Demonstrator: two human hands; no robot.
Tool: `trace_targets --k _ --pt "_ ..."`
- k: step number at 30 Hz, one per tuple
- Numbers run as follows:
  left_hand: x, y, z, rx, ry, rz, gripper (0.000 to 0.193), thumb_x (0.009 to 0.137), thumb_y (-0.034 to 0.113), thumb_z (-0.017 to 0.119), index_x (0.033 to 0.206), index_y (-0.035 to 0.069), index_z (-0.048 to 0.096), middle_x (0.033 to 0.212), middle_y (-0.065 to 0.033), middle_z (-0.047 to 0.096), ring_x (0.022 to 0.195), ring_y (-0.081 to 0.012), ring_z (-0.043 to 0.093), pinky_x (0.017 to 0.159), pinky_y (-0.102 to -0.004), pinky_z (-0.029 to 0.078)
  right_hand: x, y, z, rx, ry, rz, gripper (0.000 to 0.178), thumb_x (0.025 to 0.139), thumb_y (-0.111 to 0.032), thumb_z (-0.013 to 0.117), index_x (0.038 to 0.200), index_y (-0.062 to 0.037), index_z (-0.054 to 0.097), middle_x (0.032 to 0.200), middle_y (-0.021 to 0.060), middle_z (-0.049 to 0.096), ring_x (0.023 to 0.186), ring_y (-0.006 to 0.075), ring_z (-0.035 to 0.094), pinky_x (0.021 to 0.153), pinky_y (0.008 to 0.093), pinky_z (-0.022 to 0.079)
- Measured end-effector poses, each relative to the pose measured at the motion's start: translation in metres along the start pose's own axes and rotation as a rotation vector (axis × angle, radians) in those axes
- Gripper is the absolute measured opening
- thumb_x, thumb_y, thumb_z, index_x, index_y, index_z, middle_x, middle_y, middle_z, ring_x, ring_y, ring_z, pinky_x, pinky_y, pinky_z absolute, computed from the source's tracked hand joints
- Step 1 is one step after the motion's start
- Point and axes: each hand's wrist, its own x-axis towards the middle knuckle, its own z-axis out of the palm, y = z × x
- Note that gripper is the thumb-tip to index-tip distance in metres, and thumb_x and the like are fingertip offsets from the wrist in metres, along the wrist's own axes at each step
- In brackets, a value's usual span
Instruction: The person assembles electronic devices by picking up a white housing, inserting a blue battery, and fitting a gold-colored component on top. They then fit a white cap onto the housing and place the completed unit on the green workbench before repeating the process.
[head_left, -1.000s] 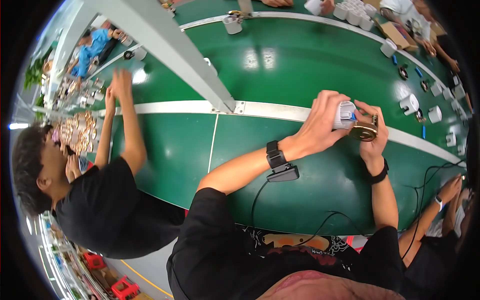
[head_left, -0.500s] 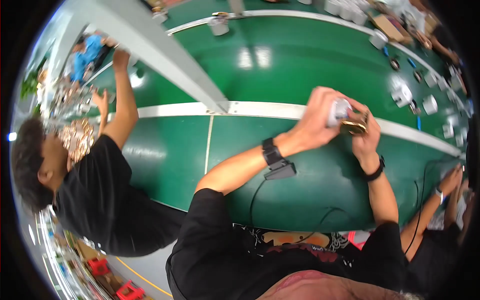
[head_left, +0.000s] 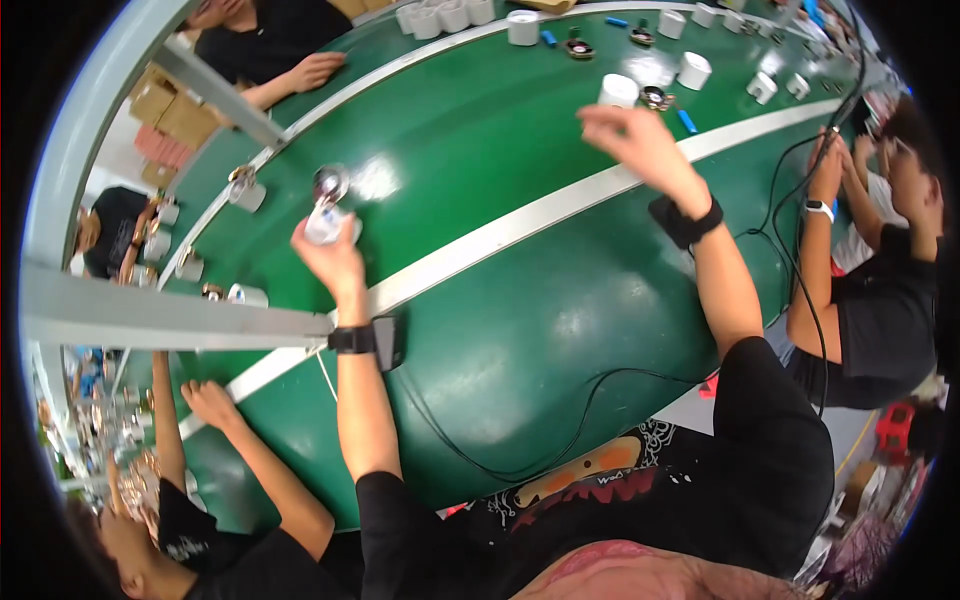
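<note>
My left hand (head_left: 332,262) is out over the far half of the green table. Its thumb and fingers sit on either side of a white cylindrical housing (head_left: 326,226). A round metal-rimmed part (head_left: 330,183) is right beyond that housing; whether the two are joined I cannot tell. My right hand (head_left: 640,148) is raised at the far right with its fingers stretched out, holding nothing. Just beyond its fingertips stands another white housing (head_left: 618,91), beside a dark round part (head_left: 655,98) and a small blue cylinder (head_left: 686,121).
A white rail (head_left: 500,235) runs lengthwise across the green table (head_left: 530,330). A grey post (head_left: 180,310) rises at left. More white housings (head_left: 693,70) line the far side. A black cable (head_left: 560,455) lies near me. Co-workers sit on both sides and opposite.
My hands were together around a white housing and a gold-rimmed round part. They have parted: the left is out to the left with a housing, the right reaches right. My view has turned.
</note>
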Motion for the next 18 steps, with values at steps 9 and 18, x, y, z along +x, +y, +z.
trace_targets --k 9,18 --pt "-0.016 0.033 0.015 0.419 0.200 -0.072 0.091 0.066 0.011 0.087 0.137 -0.003 0.033 0.129 -0.0199 0.047 0.122 -0.0349 0.041 0.106 -0.0505 0.031 -0.013 0.236 -0.069 -0.107 0.401 0.568 0.041 0.090 -0.028 0.066 0.125 -0.0065 0.065 0.100 0.0137 0.072 0.096 0.0212 0.067 0.085 0.0328 0.050" --pt "-0.058 0.106 0.028 0.417 0.115 0.341 0.086 0.064 0.005 0.074 0.138 -0.002 0.032 0.134 -0.0207 0.039 0.126 -0.0394 0.033 0.108 -0.0520 0.026 0.004 0.193 -0.060 -0.390 0.113 0.414 0.040 0.086 -0.028 0.068 0.114 0.0001 0.064 0.097 0.0185 0.069 0.092 0.0267 0.067 0.080 0.0376 0.053"
